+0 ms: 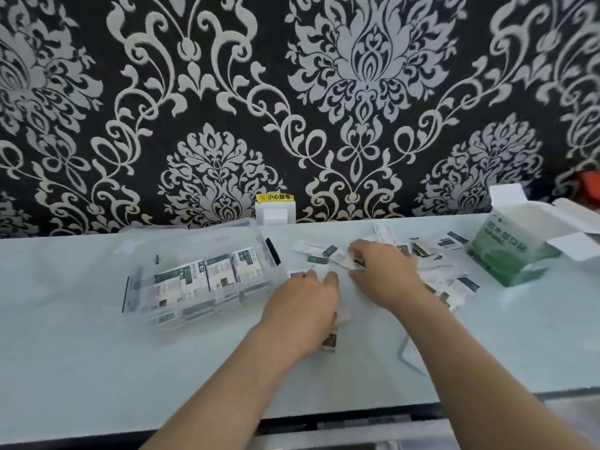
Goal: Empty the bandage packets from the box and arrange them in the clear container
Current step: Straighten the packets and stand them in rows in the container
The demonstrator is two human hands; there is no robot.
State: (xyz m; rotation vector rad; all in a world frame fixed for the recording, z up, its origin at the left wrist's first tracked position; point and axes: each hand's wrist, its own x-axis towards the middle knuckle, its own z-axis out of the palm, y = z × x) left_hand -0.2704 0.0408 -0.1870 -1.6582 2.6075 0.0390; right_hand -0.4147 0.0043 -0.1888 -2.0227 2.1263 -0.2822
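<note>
A clear container (152,306) lies left of centre on the pale table, with several white-and-dark bandage packets (214,271) lined up inside. Loose packets (448,284) are scattered right of centre. The green-and-white box (506,251) stands open at the far right. My left hand (305,306) holds a small stack of packets, whose lower end (329,341) shows under the palm. My right hand (380,271) reaches into the loose pile and pinches a packet (355,259) at its fingertips.
A white wall socket (275,213) with a yellow warning label sits at the table's back edge. The container's clear lid (181,227) lies behind it. A red object (589,186) shows at the far right. The table's front edge (324,417) is near me.
</note>
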